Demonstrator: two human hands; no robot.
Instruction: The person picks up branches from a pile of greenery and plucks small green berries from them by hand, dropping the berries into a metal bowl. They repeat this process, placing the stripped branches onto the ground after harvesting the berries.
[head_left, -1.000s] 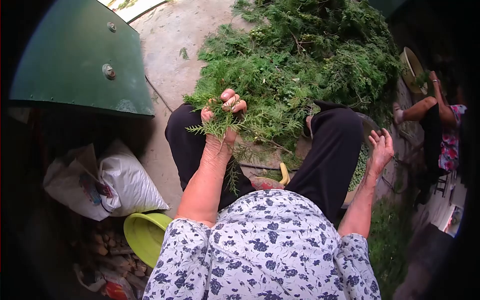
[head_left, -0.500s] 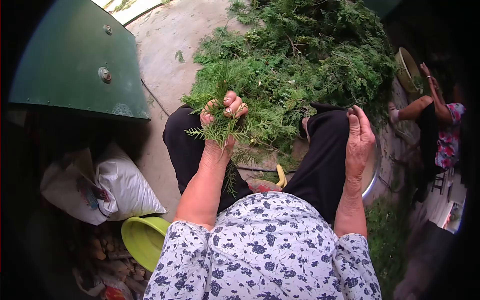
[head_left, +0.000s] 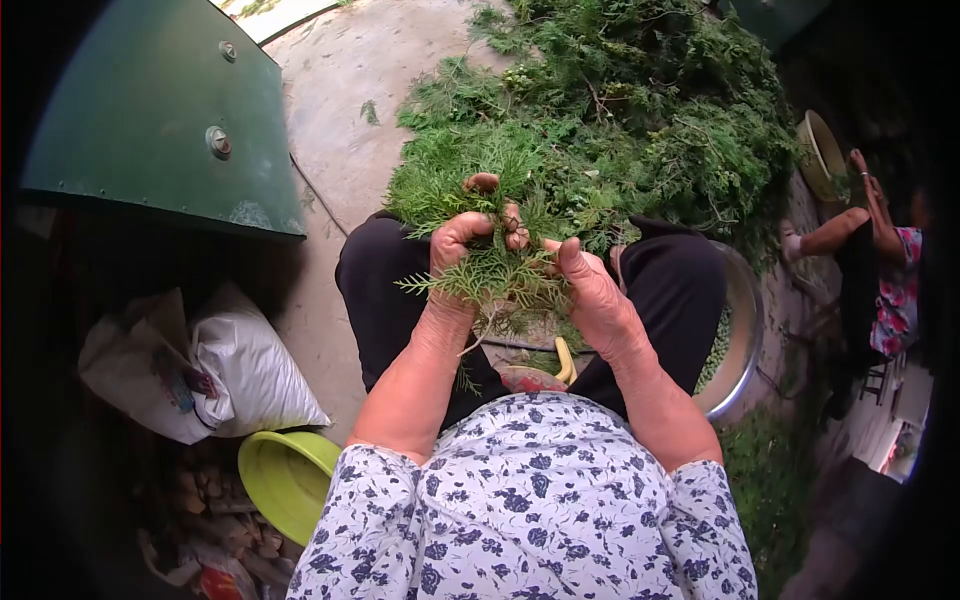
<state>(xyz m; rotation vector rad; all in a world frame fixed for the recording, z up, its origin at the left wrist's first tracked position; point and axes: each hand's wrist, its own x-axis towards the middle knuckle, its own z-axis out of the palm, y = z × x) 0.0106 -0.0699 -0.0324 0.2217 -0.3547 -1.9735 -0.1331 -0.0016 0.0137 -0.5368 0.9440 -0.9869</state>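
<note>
— "Across the concrete floor (head_left: 345, 85), what fills your screen?"

— "From my remote seat I see a heap of conifer branches (head_left: 650, 120) spread before a seated person in black trousers. At upper left stands a green panel (head_left: 150, 120) with two round fittings; at far right, a co-worker (head_left: 893, 290) in floral fabric sits near a beige basin (head_left: 820, 155)."

— "And closer in?"

— "I have a white sack (head_left: 255, 365) at left, a silver-rimmed basin (head_left: 745, 365) just beside the right knee and a lime-green basin (head_left: 275, 478) below the sack."

— "The hands?"

— "Raised between the knees. The left hand (head_left: 452, 247) is curled around conifer sprigs (head_left: 515, 280), thumb against fingers. The right hand (head_left: 607, 310) meets their right side, thumb up; its fingertips are partly hidden, so I cannot tell whether it grips."

— "Smallest detail?"

— "Little green pieces (head_left: 717, 350) inside the silver-rimmed basin."
</note>
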